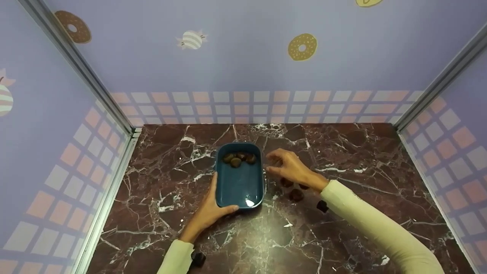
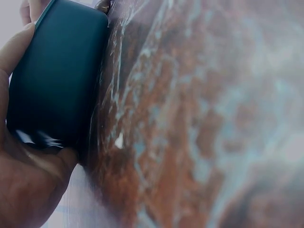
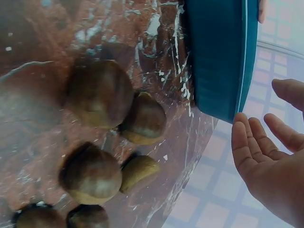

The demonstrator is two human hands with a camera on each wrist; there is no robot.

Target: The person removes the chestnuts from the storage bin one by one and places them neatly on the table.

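A deep blue rectangular dish [image 1: 239, 186] sits on the table, with several brown chestnuts [image 1: 236, 162] gathered at its far end. My left hand [image 1: 213, 207] grips the dish's near left corner, fingers along the side and thumb over the near rim. In the left wrist view the dish's outer wall [image 2: 61, 71] faces the camera. Just right of the dish, my right hand [image 1: 289, 165] hovers with loosely bent fingers and nothing between them. Below it, several loose chestnuts [image 3: 92, 173] lie on the table, partly hidden by the hand in the head view.
The table [image 1: 171, 190] has a dark red marbled surface with white veins. Lilac panels with checks and sweets surround it at the back [image 1: 243, 68], left and right, joined by metal corner rails [image 1: 87, 72]. A small white scrap [image 1: 288, 225] lies nearer the front.
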